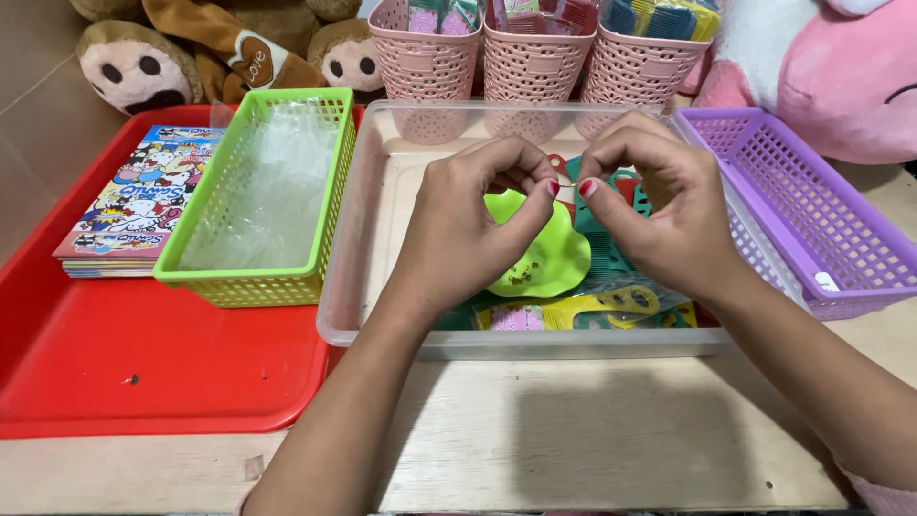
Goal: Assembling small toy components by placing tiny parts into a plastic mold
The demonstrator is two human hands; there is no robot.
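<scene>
My left hand (473, 225) and my right hand (664, 210) meet over a clear plastic tub (377, 287), fingertips pinched together on a tiny thin piece that is too small to make out. Under them in the tub lie a lime green heart-shaped plastic piece (549, 258), teal, red and yellow combs (611, 304) and other small plastic items. Both hands hover above the tub's contents, thumbs and forefingers almost touching each other.
A green basket (215, 282) lined with clear bags stands on a red tray (143, 373), beside a stack of cartoon booklets (138, 205). A purple basket (821, 229) is at right. Three pink baskets (530, 62) and plush toys (191, 48) stand behind.
</scene>
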